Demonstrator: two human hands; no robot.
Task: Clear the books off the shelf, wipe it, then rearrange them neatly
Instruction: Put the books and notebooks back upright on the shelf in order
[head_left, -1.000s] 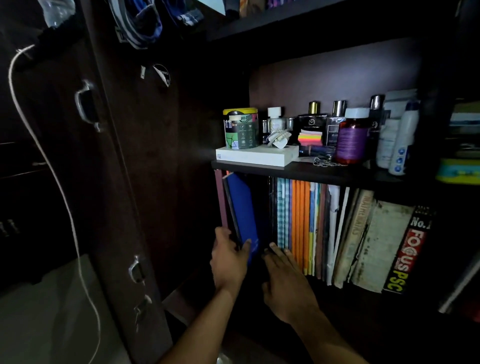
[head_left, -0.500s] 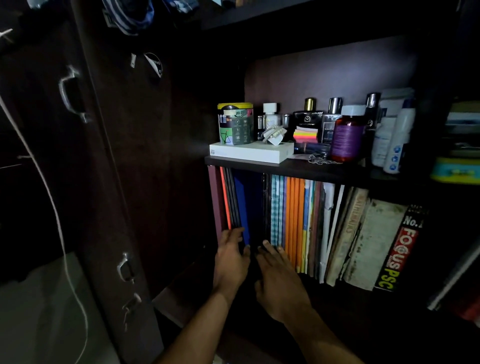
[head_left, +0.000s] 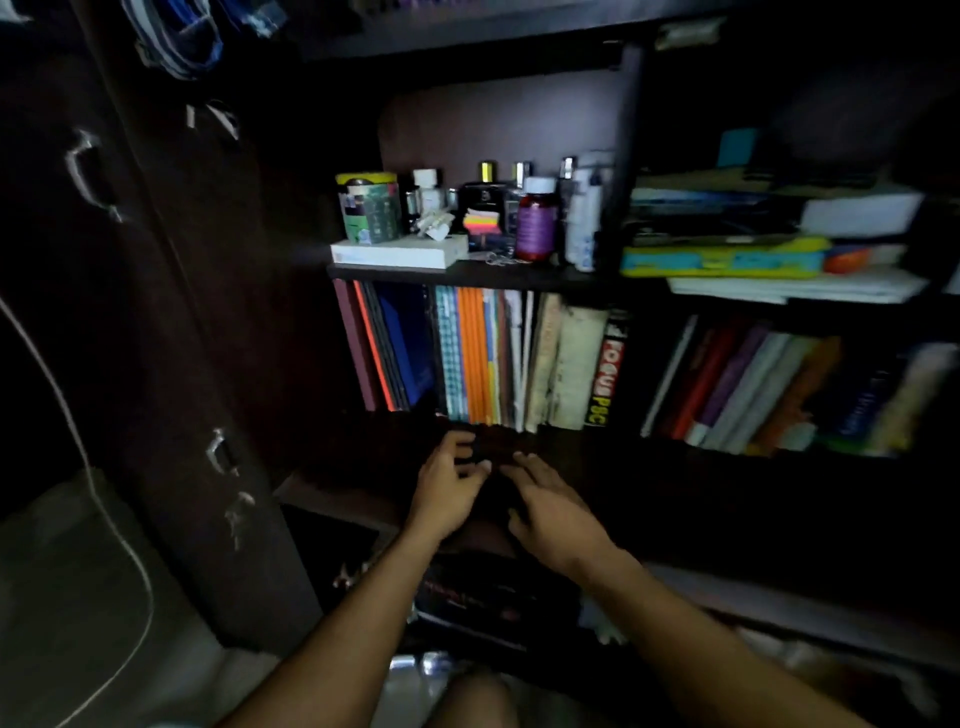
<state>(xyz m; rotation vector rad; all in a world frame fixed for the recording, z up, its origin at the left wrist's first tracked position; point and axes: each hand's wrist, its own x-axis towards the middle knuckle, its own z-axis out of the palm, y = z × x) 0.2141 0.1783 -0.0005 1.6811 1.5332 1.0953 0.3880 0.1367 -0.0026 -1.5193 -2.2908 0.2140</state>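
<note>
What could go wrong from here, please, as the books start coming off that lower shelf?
1. The upright books are packed tight and the tall worn ones lean, so pulling a few may tip the rest over.
2. The bottles and tin stand near the edge of the shelf above; a knock could bring them down.
3. The light is dim, and both the left hand and right hand are empty, so a grab could miss.

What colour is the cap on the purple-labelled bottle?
White cap on the bottle, seen in the head view.
</note>
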